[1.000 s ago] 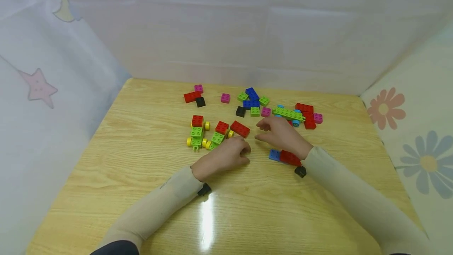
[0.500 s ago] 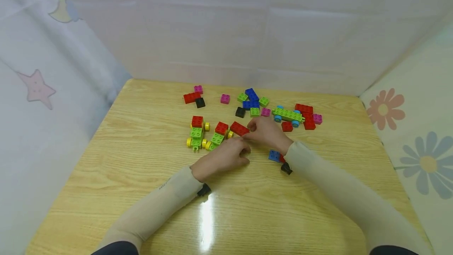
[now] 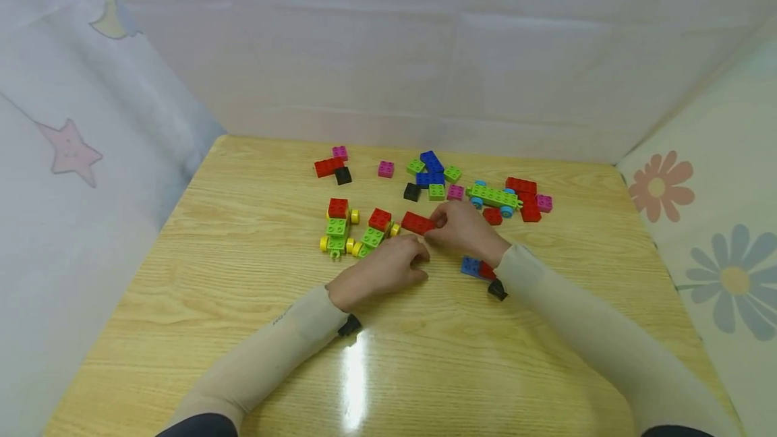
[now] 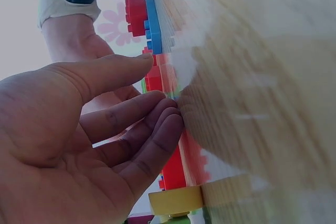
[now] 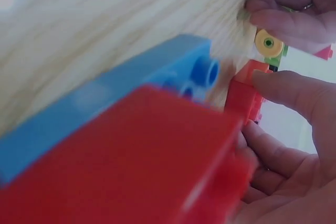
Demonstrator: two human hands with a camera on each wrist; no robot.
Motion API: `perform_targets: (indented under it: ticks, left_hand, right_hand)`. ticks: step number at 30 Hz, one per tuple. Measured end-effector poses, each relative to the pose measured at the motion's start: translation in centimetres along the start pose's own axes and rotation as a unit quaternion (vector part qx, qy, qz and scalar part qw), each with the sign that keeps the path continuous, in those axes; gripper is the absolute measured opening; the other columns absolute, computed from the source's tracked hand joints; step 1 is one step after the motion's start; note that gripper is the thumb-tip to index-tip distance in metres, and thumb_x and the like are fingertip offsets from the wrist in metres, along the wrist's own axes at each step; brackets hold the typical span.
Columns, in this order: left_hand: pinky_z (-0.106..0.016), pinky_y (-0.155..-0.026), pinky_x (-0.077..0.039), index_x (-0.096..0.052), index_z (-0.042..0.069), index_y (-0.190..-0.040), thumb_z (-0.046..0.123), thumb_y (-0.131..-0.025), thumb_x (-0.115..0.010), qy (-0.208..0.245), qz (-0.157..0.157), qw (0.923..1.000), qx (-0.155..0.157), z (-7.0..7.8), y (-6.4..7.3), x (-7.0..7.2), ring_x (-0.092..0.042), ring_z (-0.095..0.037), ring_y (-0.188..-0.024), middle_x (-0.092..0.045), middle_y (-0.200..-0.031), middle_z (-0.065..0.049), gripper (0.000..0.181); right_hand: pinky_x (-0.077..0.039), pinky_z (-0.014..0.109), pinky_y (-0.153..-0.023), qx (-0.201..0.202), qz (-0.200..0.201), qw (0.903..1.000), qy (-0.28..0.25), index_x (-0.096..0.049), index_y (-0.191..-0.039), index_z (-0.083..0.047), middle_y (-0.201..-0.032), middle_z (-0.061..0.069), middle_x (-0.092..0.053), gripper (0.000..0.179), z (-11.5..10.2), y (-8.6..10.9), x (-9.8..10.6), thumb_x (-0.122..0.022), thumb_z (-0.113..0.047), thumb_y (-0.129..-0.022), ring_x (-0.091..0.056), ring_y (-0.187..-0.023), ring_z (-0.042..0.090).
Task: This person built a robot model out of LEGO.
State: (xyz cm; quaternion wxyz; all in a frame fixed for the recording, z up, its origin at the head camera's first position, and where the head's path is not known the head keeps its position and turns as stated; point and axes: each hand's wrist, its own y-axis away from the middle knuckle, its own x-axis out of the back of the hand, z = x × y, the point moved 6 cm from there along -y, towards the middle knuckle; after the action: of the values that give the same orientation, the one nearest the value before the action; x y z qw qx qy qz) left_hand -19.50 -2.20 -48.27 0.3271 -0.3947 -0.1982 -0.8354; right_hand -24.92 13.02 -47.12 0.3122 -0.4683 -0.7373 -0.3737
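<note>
My right hand (image 3: 464, 226) pinches one end of a long red brick (image 3: 417, 222) between thumb and fingers; the right wrist view shows the thumb against this red brick (image 5: 242, 90). Loosely bent and holding nothing, my left hand (image 3: 385, 265) rests on the table in front of a green car with yellow wheels (image 3: 373, 237) that has a red block on it. Just left of that stands a similar car (image 3: 337, 226). Under my right wrist lies a blue brick (image 3: 470, 266) with a red brick (image 5: 131, 161) on top, partly hidden by the sleeve in the head view.
A green base with blue wheels (image 3: 494, 197) stands at the back right, near several red bricks (image 3: 529, 208). Blue bricks (image 3: 431, 179), green blocks (image 3: 436, 192), pink blocks (image 3: 386, 168) and black blocks (image 3: 412, 191) lie along the back. White cloth (image 3: 376, 66) hangs behind the table.
My right hand has moved left to the long red brick and taken hold of its end. The brick has turned and shifted slightly right. My left hand has stayed put.
</note>
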Motion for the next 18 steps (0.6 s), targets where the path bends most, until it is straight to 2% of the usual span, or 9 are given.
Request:
perform_targets:
  ticks: [5, 9, 12, 18]
  left_hand:
    - [-0.032, -0.09, -0.057, -0.08, 0.016, -0.105, 0.02, -0.099, -0.078, 0.004, 0.005, 1.0, 0.003, -1.1, -0.6, -0.9, -0.062, -0.012, -0.092, -0.071, -0.096, 0.006, 0.008]
    - [-0.035, -0.09, -0.059, -0.081, 0.011, -0.106, 0.018, -0.1, -0.077, 0.014, -0.004, 0.9998, 0.011, -0.1, -0.3, -0.2, -0.063, -0.015, -0.091, -0.072, -0.098, 0.002, 0.01]
    - [-0.039, -0.094, -0.061, -0.081, 0.007, -0.113, 0.017, -0.102, -0.076, 0.011, -0.007, 0.9998, 0.016, 0.5, 0.0, 0.3, -0.066, -0.018, -0.096, -0.076, -0.107, -0.004, 0.016]
    - [-0.042, -0.104, -0.062, -0.078, 0.004, -0.131, 0.023, -0.104, -0.077, 0.006, 0.016, 0.9993, 0.034, 0.1, -0.3, 0.3, -0.07, -0.02, -0.108, -0.077, -0.121, -0.008, 0.032]
  right_hand:
    - [-0.064, 0.05, -0.103, -0.007, -0.011, 0.9999, -0.009, -0.077, -0.133, -0.006, -0.125, 0.01, -0.081, 0.041, 1.7, 1.5, 1.0, -0.08, -0.033, -0.102, -0.075, -0.113, 0.029]
    - [-0.064, 0.052, -0.105, -0.006, -0.021, 0.9997, -0.013, -0.077, -0.135, -0.006, -0.126, 0.01, -0.081, 0.04, 2.9, 2.7, 1.7, -0.08, -0.03, -0.103, -0.075, -0.114, 0.029]
    - [-0.063, 0.051, -0.107, -0.004, -0.027, 0.9995, -0.016, -0.076, -0.136, -0.006, -0.126, 0.009, -0.081, 0.042, 3.8, 3.4, 1.9, -0.08, -0.029, -0.102, -0.074, -0.114, 0.027]
    - [-0.062, 0.053, -0.108, -0.003, -0.014, 0.9998, -0.017, -0.075, -0.138, -0.003, -0.127, 0.011, -0.08, 0.046, 5.2, 4.9, 2.1, -0.082, -0.032, -0.102, -0.074, -0.115, 0.029]
